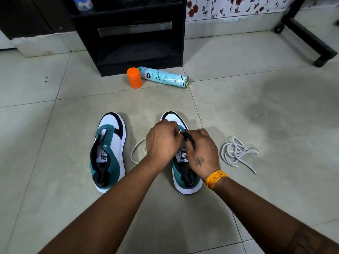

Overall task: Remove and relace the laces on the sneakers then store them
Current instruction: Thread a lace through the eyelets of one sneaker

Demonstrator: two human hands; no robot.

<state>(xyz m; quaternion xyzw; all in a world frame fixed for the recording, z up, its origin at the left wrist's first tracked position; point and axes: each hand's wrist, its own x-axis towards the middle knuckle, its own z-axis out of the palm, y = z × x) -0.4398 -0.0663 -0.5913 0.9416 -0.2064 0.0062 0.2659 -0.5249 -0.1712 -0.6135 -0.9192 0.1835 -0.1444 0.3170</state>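
Two teal, white and black sneakers stand side by side on the tiled floor, toes pointing away. The left sneaker has no lace in its eyelets. Over the right sneaker both my hands meet. My left hand pinches the tip of a white lace that loops on the floor between the shoes. My right hand grips the dark eyelet flap of the right sneaker by its upper eyelets. A second white lace lies loose in a heap to the right.
An orange cap stands beside a light-blue spray can lying on its side ahead. Behind them is a black shelf unit. A black wheeled frame leg crosses the far right.
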